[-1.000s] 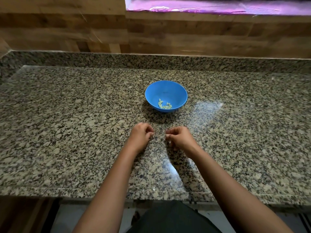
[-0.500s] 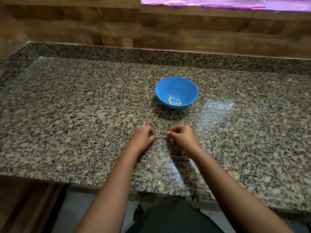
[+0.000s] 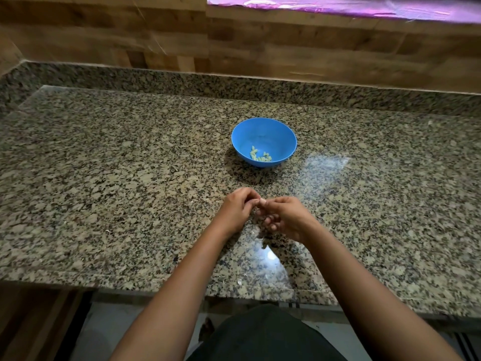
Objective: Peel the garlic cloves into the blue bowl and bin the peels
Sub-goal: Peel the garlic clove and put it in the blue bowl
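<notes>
Pinching a small pale bit (image 3: 262, 201) together, curled left hand (image 3: 238, 208) and right hand (image 3: 285, 217) meet before the round blue plastic bowl (image 3: 263, 134).

The place is a home kitchen. A long speckled granite countertop (image 3: 104, 178) runs left to right, with a low granite upstand (image 3: 156, 79) along its far edge and a wood-plank-patterned wall (image 3: 104, 35) behind it. A blue bowl (image 3: 260, 132) on the counter holds peeled garlic cloves (image 3: 260, 156). Small papery peel scraps (image 3: 239, 282) lie by the counter's near edge, and pale floor (image 3: 109, 332) shows below it.
</notes>
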`<state>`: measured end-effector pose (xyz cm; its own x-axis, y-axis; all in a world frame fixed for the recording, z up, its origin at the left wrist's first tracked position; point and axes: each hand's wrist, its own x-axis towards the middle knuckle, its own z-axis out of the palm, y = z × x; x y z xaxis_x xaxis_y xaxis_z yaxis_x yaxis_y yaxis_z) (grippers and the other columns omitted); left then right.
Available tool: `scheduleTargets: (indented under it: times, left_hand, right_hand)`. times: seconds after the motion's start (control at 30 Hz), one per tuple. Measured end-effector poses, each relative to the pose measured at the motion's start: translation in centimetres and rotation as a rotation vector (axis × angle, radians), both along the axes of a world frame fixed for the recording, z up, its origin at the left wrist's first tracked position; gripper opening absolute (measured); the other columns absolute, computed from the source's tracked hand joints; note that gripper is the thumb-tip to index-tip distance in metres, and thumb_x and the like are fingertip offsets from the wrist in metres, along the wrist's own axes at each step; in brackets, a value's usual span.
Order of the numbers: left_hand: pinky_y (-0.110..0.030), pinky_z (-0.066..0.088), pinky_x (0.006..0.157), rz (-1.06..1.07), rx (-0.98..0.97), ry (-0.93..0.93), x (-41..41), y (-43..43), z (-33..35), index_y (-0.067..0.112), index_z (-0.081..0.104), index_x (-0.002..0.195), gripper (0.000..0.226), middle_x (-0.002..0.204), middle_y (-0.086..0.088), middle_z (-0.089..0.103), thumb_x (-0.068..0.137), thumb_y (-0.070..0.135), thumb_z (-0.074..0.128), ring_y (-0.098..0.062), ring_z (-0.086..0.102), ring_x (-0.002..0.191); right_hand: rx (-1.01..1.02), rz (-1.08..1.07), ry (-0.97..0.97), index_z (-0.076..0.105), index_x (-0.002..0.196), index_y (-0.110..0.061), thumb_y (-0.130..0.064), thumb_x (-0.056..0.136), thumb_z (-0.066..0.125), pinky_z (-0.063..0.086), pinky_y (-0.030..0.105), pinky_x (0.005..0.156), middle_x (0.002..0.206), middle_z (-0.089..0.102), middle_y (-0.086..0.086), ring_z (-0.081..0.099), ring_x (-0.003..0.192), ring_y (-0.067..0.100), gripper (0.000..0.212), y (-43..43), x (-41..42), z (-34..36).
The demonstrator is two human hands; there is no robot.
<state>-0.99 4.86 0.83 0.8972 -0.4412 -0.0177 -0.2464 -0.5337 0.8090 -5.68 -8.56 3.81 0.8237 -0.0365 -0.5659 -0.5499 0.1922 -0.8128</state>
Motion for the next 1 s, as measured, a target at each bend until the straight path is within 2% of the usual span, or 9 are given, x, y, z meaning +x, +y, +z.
scheduleTargets:
  times: [0.2,0.3,0.37,0.43,0.5,0.6,0.7,0.8,1.0]
  left_hand:
    - [-0.02,0.045,0.083,-0.042,-0.072,-0.087,0.0,-1.1,0.0,0.008,0.065,0.096,0.012,0.096,0.0,0.057,0.092,0.006,0.054,-0.011,0.054,0.092]
    - [-0.026,0.048,0.087,-0.028,-0.087,-0.121,-0.1,-1.4,-0.6,0.008,0.066,0.098,0.011,0.097,0.0,0.057,0.091,0.01,0.058,-0.011,0.055,0.092]
    - [-0.026,0.045,0.095,-0.049,-0.019,-0.138,-0.4,-1.5,-1.2,0.01,0.063,0.108,0.021,0.109,-0.001,0.058,0.092,0.022,0.057,-0.013,0.053,0.104]
    - [-0.022,0.032,0.101,-0.09,0.126,-0.168,-0.9,-1.6,-2.1,0.014,0.054,0.125,0.035,0.126,0.0,0.053,0.095,0.032,0.05,-0.013,0.044,0.121]
    - [-0.024,0.024,0.107,-0.113,0.259,-0.248,-1.3,-1.5,-3.1,0.018,0.045,0.135,0.044,0.138,0.003,0.046,0.097,0.04,0.043,-0.011,0.035,0.13]
    - [-0.024,0.012,0.112,-0.142,0.344,-0.356,-1.8,-1.2,-4.3,0.019,0.039,0.14,0.051,0.146,0.003,0.039,0.097,0.045,0.04,-0.011,0.029,0.137]
    - [-0.022,0.003,0.11,-0.154,0.36,-0.392,-1.9,-1.1,-4.7,0.018,0.035,0.143,0.054,0.15,0.002,0.033,0.097,0.045,0.039,-0.012,0.024,0.141]
    - [-0.022,0.003,0.111,-0.154,0.365,-0.396,-1.9,-1.0,-4.8,0.019,0.033,0.144,0.054,0.151,0.003,0.032,0.097,0.045,0.038,-0.012,0.022,0.141]
    - [-0.021,0.0,0.11,-0.151,0.364,-0.379,-1.9,-1.1,-4.9,0.021,0.032,0.145,0.055,0.152,0.005,0.029,0.097,0.047,0.036,-0.009,0.019,0.142]
  right_hand:
    - [0.005,-0.101,-0.01,0.06,0.093,0.006,-0.005,0.096,0.047,0.038,0.018,0.037,0.072,0.061,0.013,0.05,0.043,0.011,0.017,-0.8,-0.1,0.2]
    - [-0.098,-0.174,-0.039,0.063,0.088,0.004,-0.003,0.091,0.055,0.038,0.019,0.037,0.071,0.062,0.013,0.049,0.042,0.011,0.011,-1.3,-0.2,-0.4]
    - [-0.285,-0.169,-0.101,0.065,0.085,0.002,-0.006,0.088,0.06,0.04,0.022,0.04,0.071,0.063,0.013,0.049,0.045,0.013,0.01,-1.8,-0.3,-1.0]
    - [-0.625,-0.068,-0.178,0.066,0.085,-0.002,-0.012,0.089,0.06,0.044,0.021,0.045,0.071,0.063,0.007,0.054,0.051,0.014,0.012,-2.2,-0.3,-1.5]
    - [-0.955,0.053,-0.283,0.065,0.086,-0.006,-0.014,0.091,0.058,0.044,0.014,0.052,0.076,0.062,0.0,0.058,0.062,0.01,0.012,-2.3,-0.3,-2.0]
    - [-1.208,0.184,-0.363,0.062,0.082,-0.006,-0.013,0.093,0.052,0.044,0.016,0.064,0.082,0.058,0.001,0.056,0.077,0.014,0.017,-2.7,-0.5,-3.2]
    - [-1.277,0.242,-0.392,0.061,0.082,-0.005,-0.014,0.095,0.049,0.05,0.027,0.076,0.084,0.058,0.003,0.055,0.08,0.016,0.02,-3.0,-0.6,-3.7]
    - [-1.288,0.264,-0.43,0.061,0.081,-0.002,-0.01,0.094,0.049,0.051,0.03,0.077,0.084,0.059,0.007,0.056,0.08,0.019,0.02,-2.9,-0.3,-3.4]
    - [-1.294,0.287,-0.495,0.059,0.082,-0.002,-0.013,0.094,0.05,0.044,0.021,0.071,0.081,0.053,0.003,0.05,0.076,0.016,0.019,-2.9,-0.8,-3.9]
